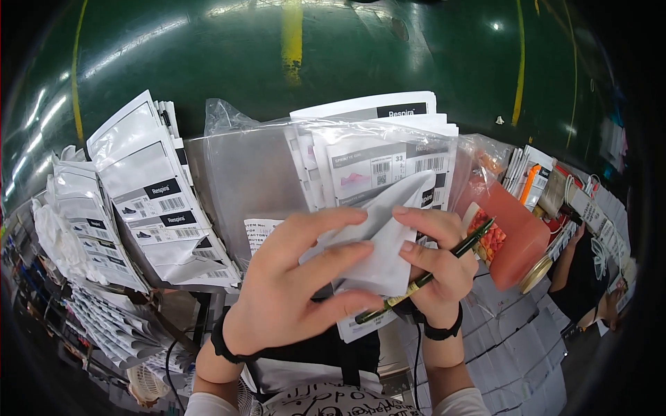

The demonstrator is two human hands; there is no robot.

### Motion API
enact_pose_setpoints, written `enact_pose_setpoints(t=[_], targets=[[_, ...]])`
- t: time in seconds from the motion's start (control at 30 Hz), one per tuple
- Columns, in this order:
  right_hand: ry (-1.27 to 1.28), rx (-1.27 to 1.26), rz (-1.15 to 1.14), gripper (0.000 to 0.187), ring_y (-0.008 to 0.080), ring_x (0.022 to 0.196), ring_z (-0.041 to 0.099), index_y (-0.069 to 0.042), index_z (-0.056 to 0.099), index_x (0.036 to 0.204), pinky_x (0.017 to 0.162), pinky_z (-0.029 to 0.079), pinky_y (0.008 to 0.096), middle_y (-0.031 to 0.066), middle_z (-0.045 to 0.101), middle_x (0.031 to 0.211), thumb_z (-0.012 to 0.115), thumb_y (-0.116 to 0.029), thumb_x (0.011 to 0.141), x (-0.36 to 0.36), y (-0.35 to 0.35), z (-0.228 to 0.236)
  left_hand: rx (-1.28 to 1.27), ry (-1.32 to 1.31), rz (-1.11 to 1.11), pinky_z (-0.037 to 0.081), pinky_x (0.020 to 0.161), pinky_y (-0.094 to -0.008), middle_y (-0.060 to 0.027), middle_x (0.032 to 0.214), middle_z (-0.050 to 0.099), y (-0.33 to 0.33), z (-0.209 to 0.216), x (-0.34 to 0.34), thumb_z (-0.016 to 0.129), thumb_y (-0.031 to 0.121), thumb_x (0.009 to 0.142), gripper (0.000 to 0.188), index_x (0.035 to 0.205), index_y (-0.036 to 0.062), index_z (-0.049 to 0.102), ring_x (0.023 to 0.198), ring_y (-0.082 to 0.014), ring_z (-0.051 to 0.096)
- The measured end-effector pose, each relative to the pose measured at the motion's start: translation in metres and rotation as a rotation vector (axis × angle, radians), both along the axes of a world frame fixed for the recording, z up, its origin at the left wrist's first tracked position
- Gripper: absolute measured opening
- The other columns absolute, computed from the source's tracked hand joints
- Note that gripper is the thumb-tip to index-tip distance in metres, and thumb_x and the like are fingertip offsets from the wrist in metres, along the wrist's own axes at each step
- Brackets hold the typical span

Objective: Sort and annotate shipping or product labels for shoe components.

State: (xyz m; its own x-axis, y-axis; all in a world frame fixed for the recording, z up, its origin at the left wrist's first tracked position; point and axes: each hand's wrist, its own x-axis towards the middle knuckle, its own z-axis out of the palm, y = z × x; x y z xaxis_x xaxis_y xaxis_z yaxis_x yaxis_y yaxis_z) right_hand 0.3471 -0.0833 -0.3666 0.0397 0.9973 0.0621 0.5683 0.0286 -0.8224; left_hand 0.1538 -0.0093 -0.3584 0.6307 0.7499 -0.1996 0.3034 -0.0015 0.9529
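Both hands meet over a folded white paper sheet (378,243) held up in the middle of the view. The left hand (291,284) has its fingers spread and curled round the sheet's left and lower edges, thumb underneath, clamped on the paper. The right hand (437,267) pinches the sheet's right edge between thumb and forefinger, and at the same time keeps a dark green pen (427,276) tucked slanting through its fingers, tip pointing up and to the right. Each wrist wears a black band. Just behind the sheet stands a clear plastic bag (243,180) packed with white printed labels (378,166) bearing barcodes and a small shoe picture. To the left, further stacks of white labelled packets (149,201) fan out, overlapping one another. To the right lies a salmon-coloured jar (517,239) on its side with a metal lid, wrapped in clear film, near a mixed heap of tags and cards (590,208). More white sheets (513,347) cover the worktop lower right. Beyond everything is a glossy green floor (229,55) with yellow lines.
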Motion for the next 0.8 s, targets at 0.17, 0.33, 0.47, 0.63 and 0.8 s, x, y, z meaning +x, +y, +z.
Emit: enact_pose_setpoints(t=[0.17, 0.33, 0.47, 0.63, 0.8], targets=[[-0.06, 0.018, -0.001, 0.022, 0.0267, 0.08, 0.061, -0.004, 0.062, 0.084, 0.066, 0.05, 0.0306, 0.0131, 0.068, 0.107, 0.071, 0.003, 0.065, -0.004, -0.002, -0.009, -0.439, -0.176, -0.005, 0.047, 0.088, -0.0327, -0.0153, 0.123, 0.055, 0.006, -0.033, -0.015, 0.079, 0.021, 0.07, 0.038, 0.1, 0.0, 0.072, 0.106, -0.0245, 0.06], [-0.057, 0.046, -0.022, 0.019, 0.0238, 0.08, 0.061, -0.004, 0.062, 0.082, 0.064, 0.05, 0.028, 0.0107, 0.07, 0.104, 0.073, 0.001, 0.067, -0.004, -0.007, -0.01, -0.592, -0.305, 0.039, 0.047, 0.09, -0.0328, -0.0156, 0.122, 0.055, 0.007, -0.048, -0.017, 0.081, 0.019, 0.069, 0.037, 0.097, -0.0029, 0.072, 0.105, -0.0226, 0.06], [-0.039, 0.055, -0.023, 0.019, 0.0237, 0.08, 0.06, -0.004, 0.062, 0.082, 0.065, 0.051, 0.0286, 0.0097, 0.07, 0.103, 0.072, 0.002, 0.068, -0.003, -0.007, -0.009, -0.719, -0.382, 0.111, 0.047, 0.089, -0.0314, -0.0162, 0.122, 0.056, 0.005, -0.053, -0.017, 0.08, 0.014, 0.071, 0.032, 0.096, -0.004, 0.071, 0.104, -0.0219, 0.06], [-0.075, 0.055, 0.004, 0.022, 0.0232, 0.079, 0.057, -0.006, 0.063, 0.084, 0.063, 0.049, 0.0291, 0.0063, 0.069, 0.099, 0.072, 0.001, 0.065, -0.003, -0.009, -0.006, -0.722, -0.277, 0.302, 0.048, 0.085, -0.0296, -0.014, 0.115, 0.059, -0.001, -0.044, -0.006, 0.075, 0.004, 0.076, 0.02, 0.093, -0.0051, 0.068, 0.097, -0.0181, 0.06], [-0.145, 0.046, 0.066, 0.028, 0.0232, 0.078, 0.056, -0.008, 0.063, 0.086, 0.062, 0.048, 0.0295, 0.0055, 0.067, 0.099, 0.071, 0.002, 0.061, -0.002, -0.005, -0.001, 0.193, 0.133, 0.349, 0.048, 0.062, -0.026, -0.0108, 0.094, 0.062, -0.012, -0.043, 0.006, 0.073, -0.002, 0.072, 0.014, 0.08, 0.0008, 0.062, 0.072, -0.0187, 0.06]])
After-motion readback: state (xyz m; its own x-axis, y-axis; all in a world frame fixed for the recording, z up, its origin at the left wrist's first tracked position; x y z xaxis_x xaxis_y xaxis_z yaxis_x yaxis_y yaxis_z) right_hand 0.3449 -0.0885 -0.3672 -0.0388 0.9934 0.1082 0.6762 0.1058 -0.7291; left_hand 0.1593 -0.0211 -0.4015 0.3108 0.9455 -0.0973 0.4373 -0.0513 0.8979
